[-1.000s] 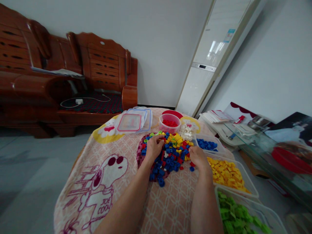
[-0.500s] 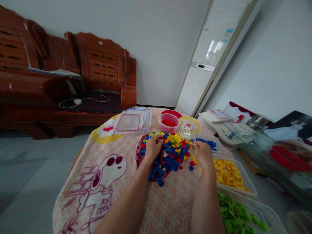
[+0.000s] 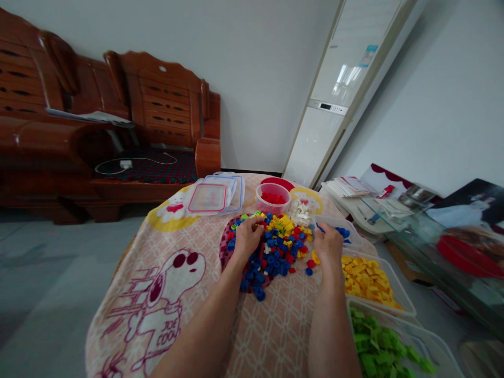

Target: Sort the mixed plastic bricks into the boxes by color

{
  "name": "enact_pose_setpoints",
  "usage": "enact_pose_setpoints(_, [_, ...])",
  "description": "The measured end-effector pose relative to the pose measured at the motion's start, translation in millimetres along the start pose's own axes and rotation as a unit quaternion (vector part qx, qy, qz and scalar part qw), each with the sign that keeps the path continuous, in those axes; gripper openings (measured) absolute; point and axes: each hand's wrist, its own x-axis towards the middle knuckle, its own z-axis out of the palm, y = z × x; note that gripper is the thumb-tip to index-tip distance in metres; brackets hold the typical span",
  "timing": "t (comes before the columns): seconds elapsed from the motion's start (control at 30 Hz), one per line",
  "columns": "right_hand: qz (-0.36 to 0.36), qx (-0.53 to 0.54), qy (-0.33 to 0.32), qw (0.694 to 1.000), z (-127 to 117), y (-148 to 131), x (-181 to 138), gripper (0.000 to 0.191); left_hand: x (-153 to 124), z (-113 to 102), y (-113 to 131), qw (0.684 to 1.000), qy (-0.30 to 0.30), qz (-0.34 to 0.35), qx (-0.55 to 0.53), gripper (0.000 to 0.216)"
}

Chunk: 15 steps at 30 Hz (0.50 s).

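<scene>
A heap of small blue, red, yellow and green plastic bricks (image 3: 277,247) lies on a pink cartoon-print cloth (image 3: 173,294). My left hand (image 3: 247,237) rests on the heap's left side, fingers curled down into the bricks. My right hand (image 3: 329,247) hovers at the heap's right edge, over the near corner of the clear tub of blue bricks (image 3: 342,233), with its fingers closed; what they hold is hidden. Two loose bricks, one red and one blue (image 3: 310,266), lie just left of that hand.
Clear tubs line the right side: yellow bricks (image 3: 366,277), green bricks (image 3: 384,346). A round tub of red bricks (image 3: 273,198), one of white bricks (image 3: 301,210) and stacked lids (image 3: 214,195) sit behind. A wooden sofa (image 3: 98,126) stands left, a glass table (image 3: 441,236) right.
My right hand has lifted off the cloth near the yellow tub and moved forward to the blue tub's corner. My left hand stays on the heap.
</scene>
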Motion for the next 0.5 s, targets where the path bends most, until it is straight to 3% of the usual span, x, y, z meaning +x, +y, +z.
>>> enact_pose_setpoints(0.17, [-0.006,0.011,-0.06,0.998,3,-7,-2,0.037,0,0,0,1.0,0.001,-0.001,-0.001,0.028])
enact_pose_setpoints(0.5, [-0.041,0.008,-0.099,0.994,42,-1,-5,0.035,1,-1,0,1.0,-0.003,-0.004,0.003,0.027])
